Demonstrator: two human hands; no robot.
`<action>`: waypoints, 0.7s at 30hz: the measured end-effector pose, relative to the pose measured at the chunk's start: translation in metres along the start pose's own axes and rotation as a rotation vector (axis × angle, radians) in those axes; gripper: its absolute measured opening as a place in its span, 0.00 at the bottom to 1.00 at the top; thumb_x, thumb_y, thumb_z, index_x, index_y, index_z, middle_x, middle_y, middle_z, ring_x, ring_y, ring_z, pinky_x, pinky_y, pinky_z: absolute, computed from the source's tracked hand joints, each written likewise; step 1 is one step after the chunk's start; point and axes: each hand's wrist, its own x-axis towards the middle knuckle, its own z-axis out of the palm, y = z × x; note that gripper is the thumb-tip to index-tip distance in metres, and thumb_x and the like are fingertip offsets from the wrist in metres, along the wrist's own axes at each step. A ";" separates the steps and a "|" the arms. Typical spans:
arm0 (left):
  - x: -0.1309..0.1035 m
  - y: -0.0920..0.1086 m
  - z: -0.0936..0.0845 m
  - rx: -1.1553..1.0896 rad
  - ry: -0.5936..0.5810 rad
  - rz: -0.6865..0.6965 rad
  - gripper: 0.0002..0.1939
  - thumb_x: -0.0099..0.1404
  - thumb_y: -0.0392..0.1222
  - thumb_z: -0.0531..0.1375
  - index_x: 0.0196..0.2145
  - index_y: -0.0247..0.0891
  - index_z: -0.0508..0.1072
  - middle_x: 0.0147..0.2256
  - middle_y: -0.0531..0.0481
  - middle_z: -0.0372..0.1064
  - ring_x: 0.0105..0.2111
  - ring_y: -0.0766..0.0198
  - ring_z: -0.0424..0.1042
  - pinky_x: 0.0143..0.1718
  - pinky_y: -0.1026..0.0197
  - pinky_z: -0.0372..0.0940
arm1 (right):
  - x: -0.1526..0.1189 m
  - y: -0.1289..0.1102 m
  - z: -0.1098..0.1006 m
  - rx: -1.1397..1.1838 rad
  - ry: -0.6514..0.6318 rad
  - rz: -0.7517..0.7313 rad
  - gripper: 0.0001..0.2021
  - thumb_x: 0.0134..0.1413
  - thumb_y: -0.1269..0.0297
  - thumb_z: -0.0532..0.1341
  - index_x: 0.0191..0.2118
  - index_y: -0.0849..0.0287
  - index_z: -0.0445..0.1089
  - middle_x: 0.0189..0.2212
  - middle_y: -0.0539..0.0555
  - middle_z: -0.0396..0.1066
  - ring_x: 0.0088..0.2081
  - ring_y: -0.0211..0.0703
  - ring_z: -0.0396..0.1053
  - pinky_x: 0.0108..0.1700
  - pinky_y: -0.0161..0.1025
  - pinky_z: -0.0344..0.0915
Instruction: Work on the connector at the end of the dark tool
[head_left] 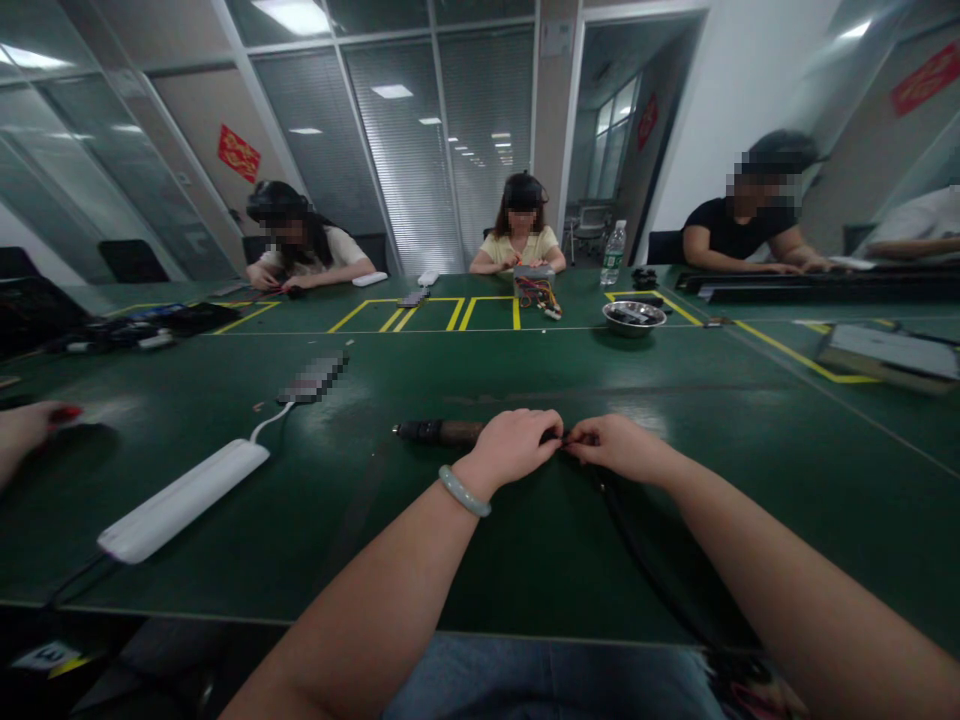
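Note:
A dark, brown-bodied electric screwdriver lies on the green table, its narrow metal tip pointing left. My left hand is wrapped over the rear part of its body, with a pale bangle on the wrist. Close against it, my right hand pinches the black cable where it meets the tool's tail. The fingertips and the tool hide the joint between the two. From there the cable curves down to the right, over the table's front edge.
A white power strip lies to the left with a phone wired to it. Another person's hand reaches in at the far left. Ahead are a metal bowl, a bottle and several people seated at work.

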 end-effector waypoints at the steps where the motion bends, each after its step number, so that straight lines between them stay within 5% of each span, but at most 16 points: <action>1: 0.000 0.000 0.000 0.001 -0.004 -0.001 0.09 0.68 0.47 0.54 0.43 0.44 0.68 0.41 0.52 0.71 0.42 0.60 0.70 0.42 0.58 0.63 | 0.000 0.000 0.000 0.001 -0.002 0.006 0.13 0.55 0.54 0.58 0.37 0.55 0.74 0.28 0.49 0.76 0.30 0.41 0.72 0.33 0.35 0.62; 21: 0.000 -0.003 0.003 -0.047 0.019 0.005 0.08 0.67 0.47 0.55 0.41 0.43 0.68 0.40 0.54 0.70 0.39 0.62 0.70 0.39 0.59 0.64 | -0.001 -0.004 -0.002 -0.024 0.009 0.030 0.12 0.55 0.54 0.58 0.36 0.54 0.75 0.28 0.48 0.76 0.29 0.41 0.72 0.32 0.34 0.61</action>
